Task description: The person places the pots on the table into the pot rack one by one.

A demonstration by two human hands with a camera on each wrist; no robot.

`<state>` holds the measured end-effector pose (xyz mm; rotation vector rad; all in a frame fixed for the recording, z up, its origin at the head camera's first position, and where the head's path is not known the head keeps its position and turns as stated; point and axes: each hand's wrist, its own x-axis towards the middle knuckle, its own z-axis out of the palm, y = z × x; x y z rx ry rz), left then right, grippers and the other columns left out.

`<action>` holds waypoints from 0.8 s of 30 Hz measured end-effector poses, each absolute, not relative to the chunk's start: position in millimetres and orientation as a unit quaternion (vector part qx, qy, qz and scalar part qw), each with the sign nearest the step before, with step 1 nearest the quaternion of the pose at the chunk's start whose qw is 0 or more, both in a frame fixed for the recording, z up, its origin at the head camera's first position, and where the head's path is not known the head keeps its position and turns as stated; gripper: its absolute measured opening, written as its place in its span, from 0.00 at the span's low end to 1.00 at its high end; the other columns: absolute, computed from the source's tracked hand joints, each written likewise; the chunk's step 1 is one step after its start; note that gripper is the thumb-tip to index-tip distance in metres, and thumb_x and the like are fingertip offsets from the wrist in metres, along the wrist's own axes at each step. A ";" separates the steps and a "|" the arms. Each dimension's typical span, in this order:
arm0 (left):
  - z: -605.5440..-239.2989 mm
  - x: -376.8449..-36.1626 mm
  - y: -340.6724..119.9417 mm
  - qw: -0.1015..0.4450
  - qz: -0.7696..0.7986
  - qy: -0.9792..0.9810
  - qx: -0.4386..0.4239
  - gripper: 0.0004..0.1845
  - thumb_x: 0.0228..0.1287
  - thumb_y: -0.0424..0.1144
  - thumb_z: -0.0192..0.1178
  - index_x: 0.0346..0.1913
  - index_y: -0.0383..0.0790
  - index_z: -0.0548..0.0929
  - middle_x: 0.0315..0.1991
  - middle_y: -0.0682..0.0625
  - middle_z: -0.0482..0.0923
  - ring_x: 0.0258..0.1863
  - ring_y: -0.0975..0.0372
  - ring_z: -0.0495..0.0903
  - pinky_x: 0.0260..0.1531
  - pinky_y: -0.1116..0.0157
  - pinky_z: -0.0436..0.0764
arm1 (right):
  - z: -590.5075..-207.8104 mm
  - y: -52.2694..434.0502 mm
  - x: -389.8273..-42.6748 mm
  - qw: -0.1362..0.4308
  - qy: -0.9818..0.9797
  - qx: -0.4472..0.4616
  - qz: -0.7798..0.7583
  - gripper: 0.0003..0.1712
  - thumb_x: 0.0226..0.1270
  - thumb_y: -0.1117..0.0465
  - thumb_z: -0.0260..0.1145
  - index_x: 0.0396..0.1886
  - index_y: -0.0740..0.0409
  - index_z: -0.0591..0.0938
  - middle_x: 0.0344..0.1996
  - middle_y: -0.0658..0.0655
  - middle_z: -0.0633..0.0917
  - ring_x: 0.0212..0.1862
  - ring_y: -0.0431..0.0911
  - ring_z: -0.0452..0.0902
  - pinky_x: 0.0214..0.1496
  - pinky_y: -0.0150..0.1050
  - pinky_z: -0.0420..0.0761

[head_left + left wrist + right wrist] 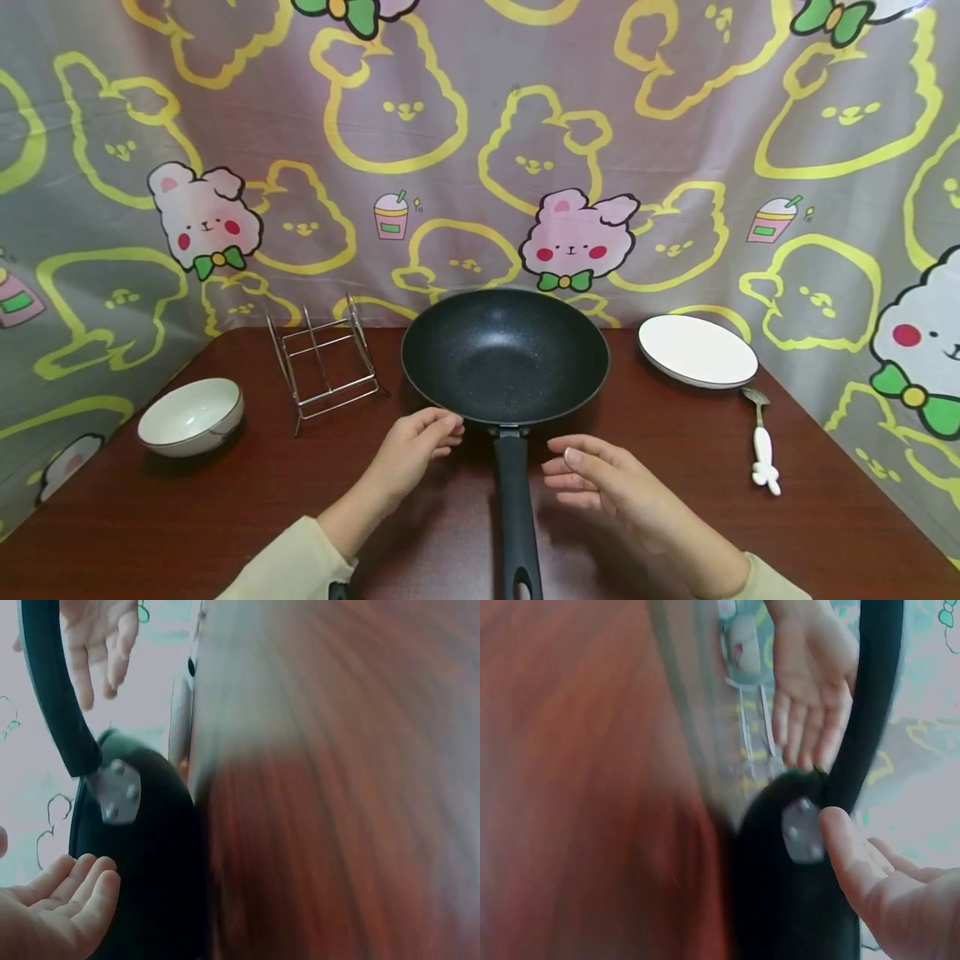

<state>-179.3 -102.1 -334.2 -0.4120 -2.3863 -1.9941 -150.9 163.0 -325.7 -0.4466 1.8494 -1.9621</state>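
Pan (506,358) is sitting on the worktop (675,425), mouth facing up, its long axis running from the backdrop (480,192) toward the person. Its handle (515,500) is pointing nearward (drifting slightly right). Left hand (412,454) and right hand (622,492) are flanking it, fingers loosely extended, gripping nothing; whether the left is touching the pan, I cannot tell.

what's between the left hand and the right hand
In the head view, the pan's black handle runs between the left hand and the right hand, with bare tabletop showing on either side of it.
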 end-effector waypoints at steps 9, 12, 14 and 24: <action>-342.5 -176.4 -78.1 -0.065 -0.654 -0.740 -0.144 0.18 0.68 0.36 0.46 0.43 0.19 0.75 0.40 0.33 0.79 0.40 0.50 0.81 0.43 0.55 0.80 | -340.9 142.5 -143.5 0.255 0.583 -0.155 -0.755 0.20 0.71 0.56 0.49 0.53 0.66 0.70 0.38 0.53 0.82 0.43 0.42 0.80 0.48 0.38 0.80; -344.5 -176.5 -71.8 -0.072 -0.661 -0.733 -0.146 0.18 0.67 0.37 0.46 0.44 0.19 0.75 0.39 0.36 0.80 0.39 0.54 0.82 0.44 0.55 0.80 | -343.4 136.9 -141.3 0.269 0.559 -0.172 -0.765 0.15 0.71 0.57 0.49 0.49 0.61 0.72 0.38 0.51 0.82 0.42 0.41 0.80 0.47 0.37 0.80; -345.0 -176.5 -68.8 -0.076 -0.668 -0.726 -0.144 0.18 0.67 0.37 0.47 0.44 0.20 0.75 0.39 0.40 0.81 0.38 0.58 0.81 0.44 0.56 0.80 | -344.5 133.3 -139.7 0.276 0.543 -0.181 -0.772 0.13 0.70 0.58 0.49 0.48 0.58 0.73 0.37 0.50 0.82 0.41 0.40 0.80 0.46 0.36 0.80; -352.2 -176.9 -53.5 -0.113 -0.713 -0.680 -0.125 0.19 0.65 0.39 0.49 0.44 0.21 0.76 0.30 0.53 0.78 0.30 0.67 0.79 0.40 0.63 0.80 | -345.5 121.4 -131.0 0.320 0.495 -0.159 -0.792 0.14 0.70 0.61 0.50 0.51 0.61 0.69 0.40 0.55 0.84 0.45 0.45 0.82 0.48 0.38 0.80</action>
